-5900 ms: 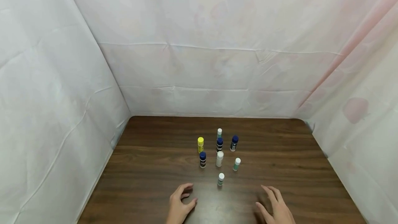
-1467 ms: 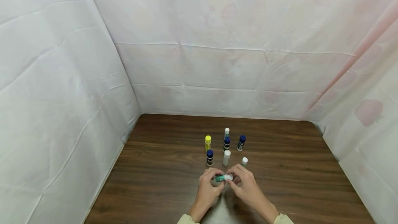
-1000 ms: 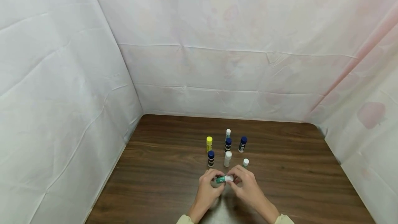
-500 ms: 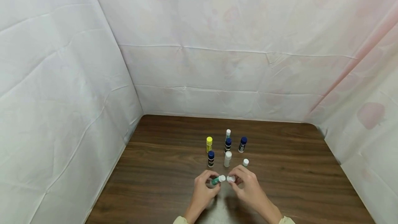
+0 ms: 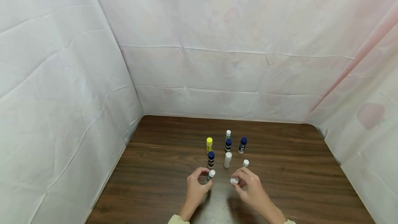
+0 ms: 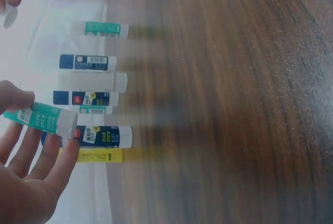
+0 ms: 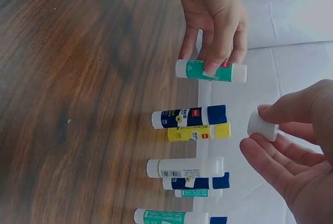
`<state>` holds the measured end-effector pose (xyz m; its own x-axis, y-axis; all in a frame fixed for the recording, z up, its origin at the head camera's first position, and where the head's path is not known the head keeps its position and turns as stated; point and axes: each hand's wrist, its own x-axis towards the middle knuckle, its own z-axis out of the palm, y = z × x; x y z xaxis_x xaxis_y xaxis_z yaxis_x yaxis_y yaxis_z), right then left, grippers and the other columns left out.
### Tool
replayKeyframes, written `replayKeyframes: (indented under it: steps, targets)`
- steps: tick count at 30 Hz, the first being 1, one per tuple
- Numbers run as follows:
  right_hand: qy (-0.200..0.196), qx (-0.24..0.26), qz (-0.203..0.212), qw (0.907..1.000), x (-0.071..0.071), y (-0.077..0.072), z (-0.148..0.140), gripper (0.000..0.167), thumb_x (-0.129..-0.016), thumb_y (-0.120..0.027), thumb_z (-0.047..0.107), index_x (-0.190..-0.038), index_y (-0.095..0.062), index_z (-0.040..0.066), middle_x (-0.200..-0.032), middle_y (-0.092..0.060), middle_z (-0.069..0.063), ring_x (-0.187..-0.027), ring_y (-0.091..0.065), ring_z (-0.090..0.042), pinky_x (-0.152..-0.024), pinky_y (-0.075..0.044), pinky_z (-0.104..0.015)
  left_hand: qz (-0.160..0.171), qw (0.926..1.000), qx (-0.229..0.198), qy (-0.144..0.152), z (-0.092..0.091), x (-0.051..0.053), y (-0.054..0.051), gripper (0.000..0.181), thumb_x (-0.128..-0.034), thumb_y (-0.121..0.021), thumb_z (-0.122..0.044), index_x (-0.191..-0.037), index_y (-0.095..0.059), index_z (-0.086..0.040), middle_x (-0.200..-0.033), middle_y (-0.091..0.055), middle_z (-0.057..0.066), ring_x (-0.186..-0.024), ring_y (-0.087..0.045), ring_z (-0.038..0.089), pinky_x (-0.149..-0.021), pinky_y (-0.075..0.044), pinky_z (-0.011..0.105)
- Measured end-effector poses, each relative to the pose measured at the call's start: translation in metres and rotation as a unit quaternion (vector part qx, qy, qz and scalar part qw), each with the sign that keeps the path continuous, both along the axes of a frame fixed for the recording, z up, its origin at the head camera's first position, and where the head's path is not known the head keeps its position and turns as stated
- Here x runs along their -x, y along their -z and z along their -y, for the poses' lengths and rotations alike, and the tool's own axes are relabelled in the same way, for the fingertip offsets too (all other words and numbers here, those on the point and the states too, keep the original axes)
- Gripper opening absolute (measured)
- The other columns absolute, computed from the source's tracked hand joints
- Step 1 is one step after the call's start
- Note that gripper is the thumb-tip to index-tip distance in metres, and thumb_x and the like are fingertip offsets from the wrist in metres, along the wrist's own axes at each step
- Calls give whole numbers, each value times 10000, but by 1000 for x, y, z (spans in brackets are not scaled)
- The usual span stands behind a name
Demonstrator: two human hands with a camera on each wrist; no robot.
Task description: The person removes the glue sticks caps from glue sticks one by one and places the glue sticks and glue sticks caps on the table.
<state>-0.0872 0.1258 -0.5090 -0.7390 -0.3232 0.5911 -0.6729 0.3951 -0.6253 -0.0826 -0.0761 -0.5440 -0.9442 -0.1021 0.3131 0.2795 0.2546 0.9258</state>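
My left hand (image 5: 196, 188) holds a green glue stick (image 5: 210, 176) between thumb and fingers, above the table and tilted a little; its cap is off and a white end shows. In the left wrist view the label of this green glue stick (image 6: 44, 117) reads "GLUE STICK". To the right, my right hand (image 5: 252, 187) pinches a small white cap (image 5: 234, 180). That cap (image 7: 262, 126) sits between thumb and fingertips in the right wrist view. Just beyond the right hand stands another green glue stick (image 5: 246, 163), its lower part hidden.
Several capped glue sticks stand upright beyond the hands: a yellow one (image 5: 209, 145), a front navy one (image 5: 211, 159), a white one (image 5: 228, 160), a navy one (image 5: 242, 145) at right. White cloth (image 5: 199, 68) surrounds the brown wooden table (image 5: 149, 175).
The green glue stick stood on the table at first, with both hands apart. Later both hands held it, and its cap came off. Now the left hand has moved left with the stick.
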Motion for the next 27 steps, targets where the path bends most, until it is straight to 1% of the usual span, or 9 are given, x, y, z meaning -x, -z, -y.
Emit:
replayKeyframes:
  steps: [4, 7, 9, 12, 16, 19, 21, 24, 27]
  targets:
    - [26, -61, 90, 9999, -2, 3, -3, 288, -640, -754, -166, -818, -647, 33, -832, -573, 14, -620, -532, -29, -477, -479, -193, 126, 9998, -65, -111, 2, -4, -13, 260, -676, -684, 156, -906, -628, 48, -855, -651, 192, -759, -655, 367, -676, -548, 484]
    - [62, -91, 169, 9998, -3, 5, -4, 277, -639, -752, -166, -819, -651, 18, -834, -570, 10, -625, -531, -33, -476, -480, -196, 120, 9994, -78, -325, 5, -2, -16, 259, -672, -682, 164, -899, -632, 48, -859, -655, 185, -782, -650, 366, -679, -552, 468]
    - [107, -123, 223, 9996, -4, 5, -5, 275, -642, -750, -165, -820, -653, 20, -834, -566, 14, -628, -526, -34, -474, -481, -206, 126, 9988, -117, -452, 8, 1, -16, 261, -673, -681, 169, -899, -632, 48, -868, -655, 182, -805, -649, 360, -688, -550, 468]
    - [175, -185, 317, 9992, -6, 6, -7, 289, -648, -751, -159, -825, -655, 49, -845, -561, 23, -628, -519, -26, -473, -480, -214, 146, 9981, -200, -564, 17, 9, -11, 263, -682, -686, 167, -909, -633, 46, -886, -650, 186, -820, -651, 357, -702, -546, 474]
    - [300, -198, 407, 9985, -7, 7, -11, 316, -649, -753, -162, -834, -661, 77, -854, -562, 29, -629, -521, -27, -479, -476, -199, 131, 9965, -298, -769, 30, 25, 9, 276, -684, -711, 144, -919, -644, 15, -895, -652, 172, -801, -662, 341, -704, -543, 482]
    - [397, -178, 378, 9983, -7, 9, -13, 323, -638, -751, -174, -828, -668, 75, -846, -562, 35, -627, -517, -32, -479, -466, -185, 176, 9940, -300, -1034, 41, 35, 23, 270, -687, -733, 107, -912, -656, -20, -889, -662, 138, -793, -671, 294, -701, -554, 439]
    - [458, -193, 364, 9981, -7, 11, -16, 323, -636, -749, -178, -823, -674, 75, -839, -559, 44, -623, -511, -34, -477, -458, -178, 266, 9923, -249, -1186, 47, 40, 26, 257, -694, -738, 83, -907, -662, -38, -889, -668, 118, -805, -675, 264, -707, -560, 393]
    - [539, -278, 386, 9974, -8, 14, -19, 303, -643, -748, -169, -819, -684, 70, -827, -547, 52, -622, -500, -34, -477, -452, -177, 382, 9903, -272, -1305, 56, 47, 28, 231, -709, -736, 61, -898, -668, -54, -889, -672, 100, -812, -676, 246, -713, -561, 355]
    - [636, -359, 491, 9961, -10, 16, -22, 284, -651, -751, -156, -818, -690, 65, -817, -535, 56, -622, -490, -24, -481, -453, -180, 343, 9900, -261, -1340, 63, 54, 28, 221, -715, -732, 64, -900, -669, -39, -889, -674, 120, -811, -675, 261, -711, -562, 347]
